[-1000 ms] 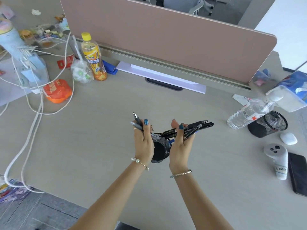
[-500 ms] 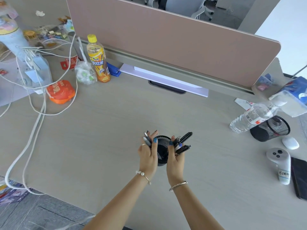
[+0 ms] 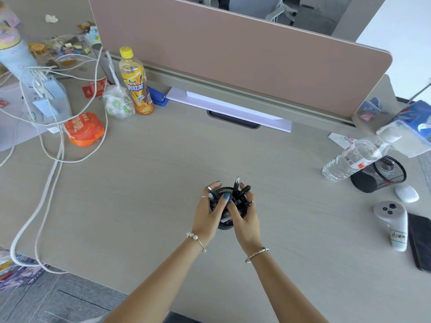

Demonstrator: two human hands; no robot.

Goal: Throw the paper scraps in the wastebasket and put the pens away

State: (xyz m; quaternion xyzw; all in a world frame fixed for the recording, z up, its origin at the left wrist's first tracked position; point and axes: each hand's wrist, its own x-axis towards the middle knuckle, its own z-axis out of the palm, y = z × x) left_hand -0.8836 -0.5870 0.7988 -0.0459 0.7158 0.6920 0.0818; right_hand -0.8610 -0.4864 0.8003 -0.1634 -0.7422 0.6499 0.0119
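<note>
A black mesh pen holder [image 3: 225, 224] stands upright on the desk in front of me, between my two hands. Several dark pens [image 3: 240, 191] stick out of its top, tips up. My left hand [image 3: 208, 214] wraps the holder's left side, with a silver pen [image 3: 212, 195] under its fingers, its lower end in the holder. My right hand [image 3: 245, 219] is curled around the holder's right side, fingers closed over the pens there. No paper scraps show near the hands.
A second black mesh cup [image 3: 379, 174] lies on its side at the right, beside a water bottle [image 3: 352, 158], a white mouse [image 3: 407, 193], a controller [image 3: 394, 223] and a phone [image 3: 421, 243]. Cables [image 3: 50, 159], an orange tea bottle [image 3: 136, 81] and an orange pouch [image 3: 84, 129] crowd the left.
Both hands have come down and together over the holder. The bundle of pens in the right hand swung from lying sideways to standing upright in the holder.
</note>
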